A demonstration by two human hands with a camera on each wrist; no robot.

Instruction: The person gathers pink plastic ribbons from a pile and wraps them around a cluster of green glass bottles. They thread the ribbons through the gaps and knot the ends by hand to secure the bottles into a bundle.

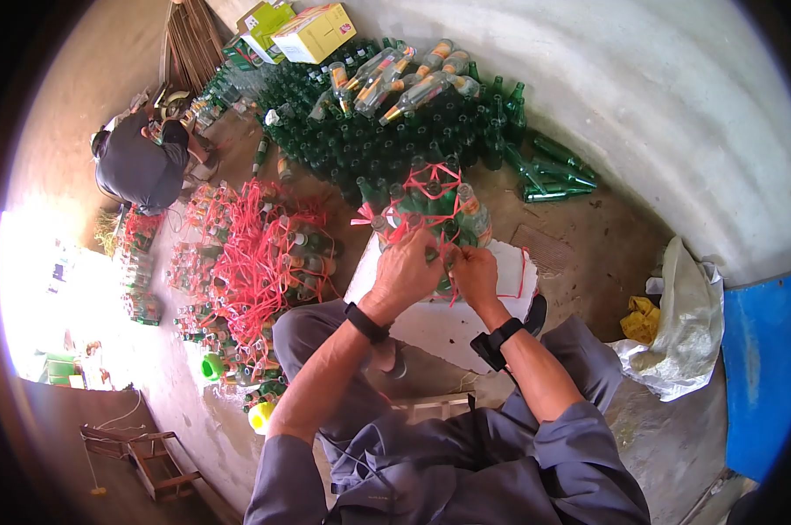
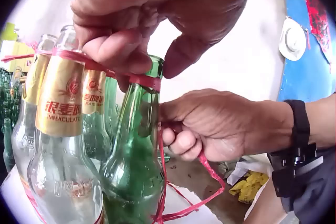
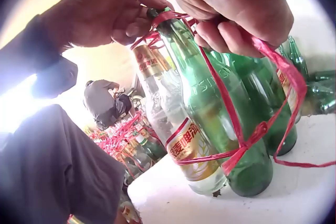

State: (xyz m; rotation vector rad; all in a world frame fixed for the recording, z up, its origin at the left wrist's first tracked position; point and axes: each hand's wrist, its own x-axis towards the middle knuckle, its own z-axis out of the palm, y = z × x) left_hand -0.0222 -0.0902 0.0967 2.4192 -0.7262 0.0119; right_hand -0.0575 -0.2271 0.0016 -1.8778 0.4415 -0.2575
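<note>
A bundle of green bottles (image 3: 220, 108) and clear bottles (image 2: 60, 124) with gold labels stands upright on a white block (image 1: 439, 337). Red plastic twine (image 3: 223, 98) runs round the bundle's necks and lower bodies, with a knot low on the near side. My left hand (image 2: 157, 14) has its thumb and fingers either side of the nearest green bottle's neck, at the twine looped there. Close beside that neck, my right hand (image 2: 215, 124) grips the twine in curled fingers; a loose length hangs from the fist.
Many green bottles (image 1: 369, 140) crowd the wall, with clear ones lying on top. Twine-tied bundles (image 1: 255, 254) fill the floor at left. Beyond them a person (image 1: 142, 166) bends down. A white sack (image 1: 684, 324) and blue panel (image 1: 767, 376) are at right.
</note>
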